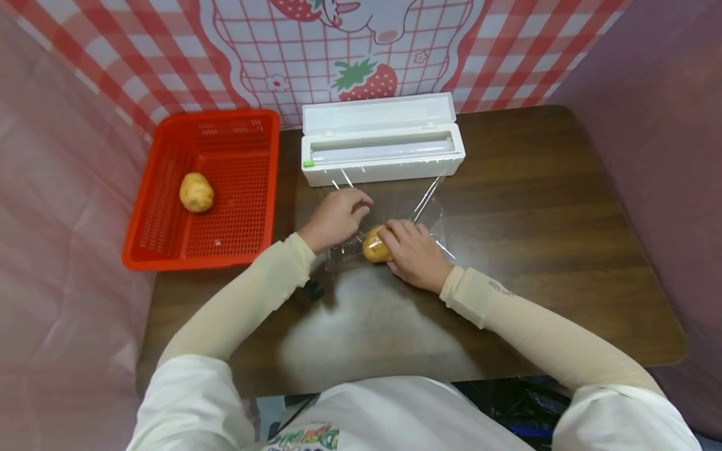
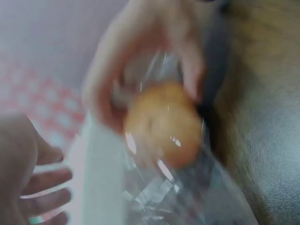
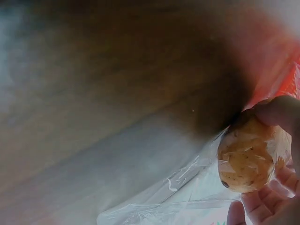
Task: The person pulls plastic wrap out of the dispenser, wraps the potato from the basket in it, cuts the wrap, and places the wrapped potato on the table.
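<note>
A small yellow-brown potato (image 1: 375, 246) lay on a sheet of clear plastic wrap (image 1: 420, 210) spread on the dark brown wooden table (image 1: 553, 207), near the middle and just in front of the person. The right hand (image 1: 414, 254) rested over the potato with its fingers curled round it; the right wrist view showed the thumb and fingers closed about the potato (image 3: 246, 159) with film across its skin. The left hand (image 1: 336, 218) sat just left of the potato, its fingers bent down onto the wrap's left edge and seemingly pinching it, though the grip itself was hidden.

The wrap ran back to a long white plastic wrap dispenser box (image 1: 382, 153) at the table's far side, its lid open and the roll (image 1: 383, 149) lying inside. A red perforated plastic basket (image 1: 225, 188) stood at the far left of the table, holding one more loose yellow-brown potato (image 1: 196, 191) in its far left part, well apart from both hands.
</note>
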